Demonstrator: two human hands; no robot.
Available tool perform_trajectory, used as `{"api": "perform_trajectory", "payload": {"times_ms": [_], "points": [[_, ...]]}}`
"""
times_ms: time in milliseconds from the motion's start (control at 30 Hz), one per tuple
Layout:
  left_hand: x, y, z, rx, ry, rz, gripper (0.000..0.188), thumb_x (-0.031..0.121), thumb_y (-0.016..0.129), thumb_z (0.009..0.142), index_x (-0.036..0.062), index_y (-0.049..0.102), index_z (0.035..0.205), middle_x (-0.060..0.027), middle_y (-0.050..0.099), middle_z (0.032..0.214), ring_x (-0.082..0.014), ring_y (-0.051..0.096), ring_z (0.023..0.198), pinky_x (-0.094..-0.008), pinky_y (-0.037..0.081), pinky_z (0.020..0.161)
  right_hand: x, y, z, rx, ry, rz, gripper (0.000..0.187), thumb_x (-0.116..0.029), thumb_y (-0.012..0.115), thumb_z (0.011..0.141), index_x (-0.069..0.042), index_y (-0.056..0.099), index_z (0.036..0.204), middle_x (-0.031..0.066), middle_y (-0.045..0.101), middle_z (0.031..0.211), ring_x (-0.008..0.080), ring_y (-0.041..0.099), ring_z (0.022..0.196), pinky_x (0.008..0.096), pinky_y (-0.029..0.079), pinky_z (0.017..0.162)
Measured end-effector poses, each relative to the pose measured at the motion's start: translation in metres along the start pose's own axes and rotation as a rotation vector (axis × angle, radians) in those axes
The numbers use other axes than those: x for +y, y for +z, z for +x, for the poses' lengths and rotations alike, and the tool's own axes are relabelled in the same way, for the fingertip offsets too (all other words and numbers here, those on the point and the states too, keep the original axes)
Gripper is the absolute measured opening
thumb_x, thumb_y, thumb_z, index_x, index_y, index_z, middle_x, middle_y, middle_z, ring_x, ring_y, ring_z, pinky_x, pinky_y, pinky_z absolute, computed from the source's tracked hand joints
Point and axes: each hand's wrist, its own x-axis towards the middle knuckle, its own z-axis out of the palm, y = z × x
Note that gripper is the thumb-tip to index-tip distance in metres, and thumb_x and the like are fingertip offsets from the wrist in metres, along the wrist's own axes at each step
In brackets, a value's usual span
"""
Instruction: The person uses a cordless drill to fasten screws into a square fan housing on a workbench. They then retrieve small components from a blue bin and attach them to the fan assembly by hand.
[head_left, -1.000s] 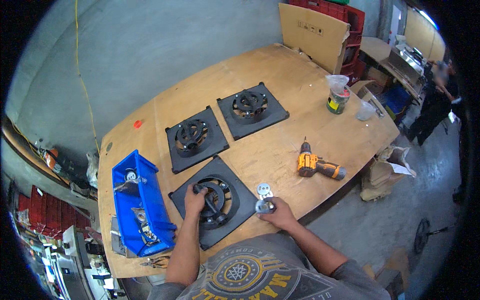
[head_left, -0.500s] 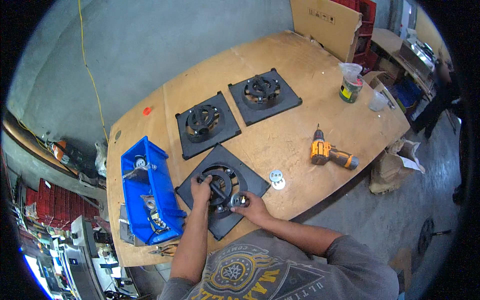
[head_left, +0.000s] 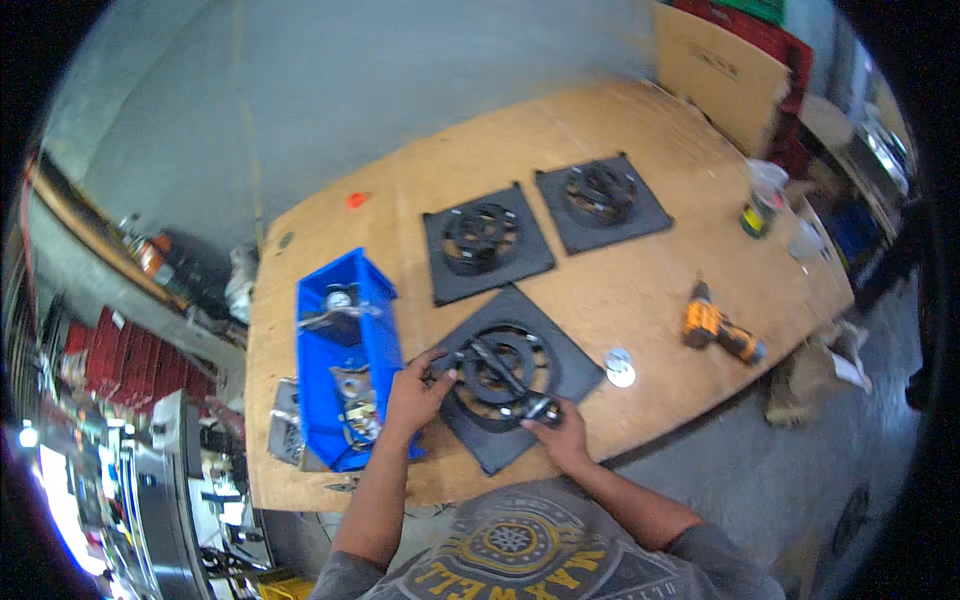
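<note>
Lower centre: right hand [head_left: 566, 438] pinched metal fitting [head_left: 540, 408] over square black plate [head_left: 576, 378], seemingly unfinished; left hand [head_left: 414, 400] alongside, grip unclear; two ring-mounted plates [head_left: 450, 286], upper centre, looked assembled

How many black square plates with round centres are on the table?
3: the near plate, between the left hand and right hand; beyond it, the back-left plate and the back-right plate. No others show.

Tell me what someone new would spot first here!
Probably the blue bin, bright against the left side of the wooden table. Next might come the orange drill, lying on the table's right side. Then the three black plates in the middle, with the left hand and right hand at the nearest one.
</note>
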Motion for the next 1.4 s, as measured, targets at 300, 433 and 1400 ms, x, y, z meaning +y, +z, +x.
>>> {"api": "perform_trajectory", "payload": {"times_ms": [300, 433, 1400], "points": [[-0.087, -0.200, 0.093, 0.327, -0.027, 0.263, 0.037, 0.025, 0.071, 0.081, 0.0090, 0.067, 0.114, -0.0182, 0.071, 0.091, -0.0294, 0.070, 0.085, -0.0387, 0.054, 0.078, 0.005, 0.019, -0.007, 0.096, 0.057, 0.273, 0.047, -0.009, 0.078, 0.080, 0.005, 0.055, 0.119, 0.0091, 0.063, 0.110, 0.0170, 0.060, 0.099, 0.0299, 0.049, 0.086], [-0.139, -0.213, 0.139, 0.247, 0.018, 0.395, 0.035, 0.027, 0.070, 0.080, 0.0101, 0.069, 0.111, -0.0182, 0.071, 0.099, -0.0322, 0.068, 0.094, -0.0409, 0.053, 0.084, 0.004, 0.022, -0.011, 0.157, 0.111, 0.157, 0.054, -0.010, 0.079, 0.079, 0.006, 0.053, 0.124, 0.0105, 0.062, 0.112, 0.0179, 0.060, 0.098, 0.0303, 0.049, 0.086], [-0.186, -0.164, 0.250, -0.209, 0.078, 0.988, 0.025, 0.015, 0.056, 0.086, 0.0065, 0.075, 0.099, -0.0169, 0.071, 0.105, -0.0317, 0.069, 0.098, -0.0442, 0.056, 0.082, 0.002, -0.041, -0.116, 0.794, 0.332, -0.115, 0.041, -0.017, 0.065, 0.089, -0.003, 0.056, 0.126, 0.0041, 0.060, 0.090, 0.0112, 0.055, 0.067, 0.0250, 0.040, 0.049]]}}
